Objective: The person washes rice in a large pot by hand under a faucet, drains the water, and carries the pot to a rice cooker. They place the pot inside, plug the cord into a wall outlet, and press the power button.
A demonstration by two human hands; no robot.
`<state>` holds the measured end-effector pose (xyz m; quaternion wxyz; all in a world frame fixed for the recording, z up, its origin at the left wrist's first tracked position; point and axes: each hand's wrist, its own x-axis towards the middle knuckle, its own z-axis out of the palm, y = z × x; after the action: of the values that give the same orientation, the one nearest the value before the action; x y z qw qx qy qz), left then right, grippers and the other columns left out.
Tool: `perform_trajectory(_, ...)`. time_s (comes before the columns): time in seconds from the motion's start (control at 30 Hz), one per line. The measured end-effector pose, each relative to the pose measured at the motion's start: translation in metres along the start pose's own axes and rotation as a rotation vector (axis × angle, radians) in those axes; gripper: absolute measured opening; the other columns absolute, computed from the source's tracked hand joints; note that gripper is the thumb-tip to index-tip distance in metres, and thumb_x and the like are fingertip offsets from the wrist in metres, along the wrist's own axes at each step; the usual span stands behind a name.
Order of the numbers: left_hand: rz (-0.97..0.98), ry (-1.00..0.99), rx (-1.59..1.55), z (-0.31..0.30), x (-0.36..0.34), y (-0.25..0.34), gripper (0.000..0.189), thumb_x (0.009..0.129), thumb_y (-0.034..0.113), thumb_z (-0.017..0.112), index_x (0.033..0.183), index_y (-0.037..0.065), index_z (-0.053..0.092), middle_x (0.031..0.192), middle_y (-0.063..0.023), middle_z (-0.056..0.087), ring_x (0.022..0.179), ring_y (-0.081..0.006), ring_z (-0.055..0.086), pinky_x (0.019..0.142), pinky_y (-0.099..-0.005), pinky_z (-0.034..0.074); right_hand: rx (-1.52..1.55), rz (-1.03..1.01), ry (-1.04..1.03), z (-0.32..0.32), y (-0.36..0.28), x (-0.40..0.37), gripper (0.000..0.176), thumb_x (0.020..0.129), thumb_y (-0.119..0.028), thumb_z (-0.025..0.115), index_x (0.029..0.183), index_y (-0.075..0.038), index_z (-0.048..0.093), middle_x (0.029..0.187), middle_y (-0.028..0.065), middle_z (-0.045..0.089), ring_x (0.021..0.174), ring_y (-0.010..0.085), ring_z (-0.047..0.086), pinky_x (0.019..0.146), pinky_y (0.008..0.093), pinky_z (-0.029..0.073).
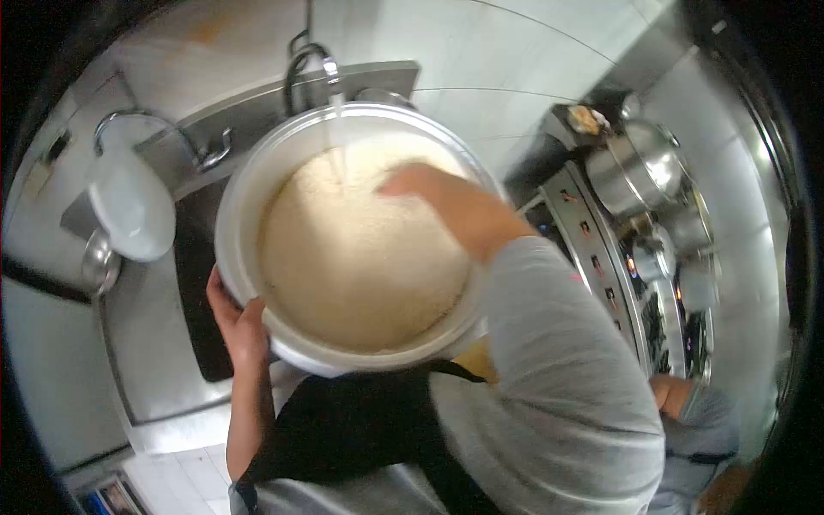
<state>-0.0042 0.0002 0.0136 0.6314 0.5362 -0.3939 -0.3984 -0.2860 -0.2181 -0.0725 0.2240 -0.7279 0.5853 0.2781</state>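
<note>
Pot [239, 227], wide, round and light metal, sits at the sink, filled most of the way up with a pale, cloudy mass whose grainy edge shows against the inner wall. The left hand [242, 330] grips the near-left part of the pot's rim, thumb at the edge and fingers against the outer wall. The right hand [414, 182] is over the far half of the pot's contents, blurred; whether it is open or closed, and whether its fingertips are submerged, I cannot tell. Beside it, a stream of water [340, 142] falls into the pot from a curved faucet [330, 67] at the pot's far rim. Left of the pot are a dark basin [199, 300], a second faucet [210, 158], a white rounded vessel [133, 206] and a small metal bowl-shaped piece [100, 263]. Right of the pot, a stove [592, 245] carries metal cookware [631, 167], with flames visible; nearer, another person [699, 425] is partly in view.
</note>
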Motion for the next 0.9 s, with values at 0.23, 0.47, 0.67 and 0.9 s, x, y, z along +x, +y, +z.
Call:
perform_trajectory(0.23,0.02,0.024,-0.004,0.001,-0.001,0.003,0.073,0.065,-0.008,0.053,0.13,-0.005,0.021,0.124,-0.0207,0.039,0.118,-0.0267,0.039,0.102,-0.0353,0.028,0.762,0.215,-0.222,0.025,0.015,-0.091,0.057,0.086,-0.052,0.042,0.127,-0.014,0.047,0.134,0.0102,0.041,0.124,0.0283,0.037,0.1,0.0521,0.027)
perform_trajectory(0.47,0.026,0.034,-0.1,0.0,0.001,-0.001,0.074,0.064,-0.008,0.05,0.131,-0.005,0.02,0.123,-0.0209,0.039,0.118,-0.0278,0.038,0.102,-0.0344,0.027,1.778,0.081,-0.313,0.082,-0.106,-0.088,0.05,0.085,-0.043,0.044,0.122,-0.011,0.051,0.127,0.0134,0.045,0.117,0.0309,0.041,0.096,0.0509,0.03)
perform_trajectory(0.67,0.036,0.031,0.01,-0.004,0.003,-0.009,0.074,0.065,-0.003,0.055,0.131,-0.005,0.022,0.124,-0.0216,0.041,0.118,-0.0287,0.04,0.101,-0.0349,0.03,1.855,-0.103,0.077,0.064,-0.084,-0.009,0.044,0.084,-0.036,0.045,0.117,-0.008,0.054,0.122,0.0161,0.049,0.112,0.033,0.044,0.094,0.0499,0.033)
perform_trajectory(0.9,-0.123,0.088,0.252,-0.01,0.0,0.003,0.077,0.063,0.007,0.062,0.131,0.001,0.024,0.112,-0.0259,0.052,0.106,-0.0356,0.052,0.093,-0.0384,0.04,-0.723,-0.3,0.775,-0.001,0.09,0.149,0.037,0.083,-0.027,0.048,0.111,-0.005,0.058,0.115,0.0192,0.053,0.105,0.0355,0.048,0.09,0.0487,0.036)
